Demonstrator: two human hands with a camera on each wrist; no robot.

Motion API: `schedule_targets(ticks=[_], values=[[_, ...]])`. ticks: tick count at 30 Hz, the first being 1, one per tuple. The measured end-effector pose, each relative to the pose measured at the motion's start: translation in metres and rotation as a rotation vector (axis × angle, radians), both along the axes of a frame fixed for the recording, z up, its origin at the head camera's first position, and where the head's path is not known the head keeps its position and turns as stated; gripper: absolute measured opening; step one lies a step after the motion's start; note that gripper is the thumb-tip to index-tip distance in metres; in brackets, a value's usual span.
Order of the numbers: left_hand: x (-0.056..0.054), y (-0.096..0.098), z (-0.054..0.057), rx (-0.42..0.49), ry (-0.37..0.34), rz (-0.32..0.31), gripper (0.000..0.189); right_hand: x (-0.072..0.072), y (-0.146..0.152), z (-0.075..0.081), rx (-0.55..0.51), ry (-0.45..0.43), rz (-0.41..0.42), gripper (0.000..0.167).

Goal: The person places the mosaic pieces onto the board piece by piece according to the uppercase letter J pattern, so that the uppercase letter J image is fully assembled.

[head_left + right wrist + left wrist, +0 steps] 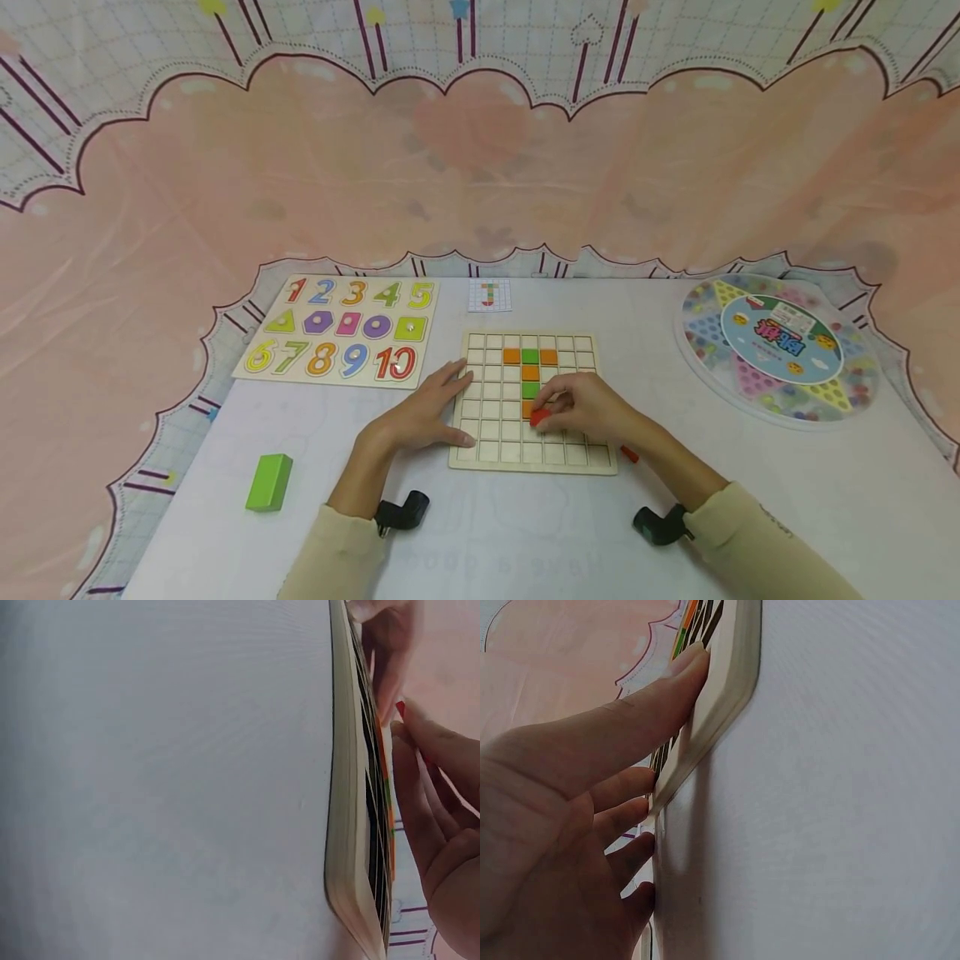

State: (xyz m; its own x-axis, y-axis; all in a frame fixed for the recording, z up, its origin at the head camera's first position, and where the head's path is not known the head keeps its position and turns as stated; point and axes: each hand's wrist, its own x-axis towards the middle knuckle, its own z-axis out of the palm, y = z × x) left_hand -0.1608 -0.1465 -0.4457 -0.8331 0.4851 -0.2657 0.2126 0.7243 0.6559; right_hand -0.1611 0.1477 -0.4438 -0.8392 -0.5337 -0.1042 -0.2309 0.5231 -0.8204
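A wooden grid board (467, 461) lies at the middle of the table. Orange and green square tiles (530, 356) sit in its cells, in a short row across the top and a column running down from it. My right hand (592, 407) pinches a red tile (538, 417) between thumb and fingertips, close over the lower end of that column. On the board's left side rests my left hand (420, 412), fingers spread at the left edge and thumb on the front left part. Another small red piece (629, 454) lies on the table by the board's right edge, below my right forearm.
A small card (490, 295) with a coloured tile pattern lies behind the board. To the left are a number-and-shape puzzle board (333, 332) and a green block (268, 482). A round, clear-rimmed game case (780, 346) lies at the right.
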Motion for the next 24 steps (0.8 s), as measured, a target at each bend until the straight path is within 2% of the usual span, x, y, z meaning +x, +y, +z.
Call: schedule_targets(ticks=[12, 16, 24], values=[[0.001, 0.001, 0.002, -0.012, 0.001, -0.001, 0.101, 0.001, -0.007, 0.001, 0.031, 0.033, 0.105, 0.012], [0.001, 0.002, 0.003, -0.009, 0.0, -0.002, 0.102, 0.001, -0.009, 0.002, 0.026, 0.033, 0.12, 0.011], [0.002, 0.002, 0.004, -0.011, 0.003, -0.005, 0.101, 0.001, -0.011, 0.0, 0.051, 0.091, 0.128, 0.011]])
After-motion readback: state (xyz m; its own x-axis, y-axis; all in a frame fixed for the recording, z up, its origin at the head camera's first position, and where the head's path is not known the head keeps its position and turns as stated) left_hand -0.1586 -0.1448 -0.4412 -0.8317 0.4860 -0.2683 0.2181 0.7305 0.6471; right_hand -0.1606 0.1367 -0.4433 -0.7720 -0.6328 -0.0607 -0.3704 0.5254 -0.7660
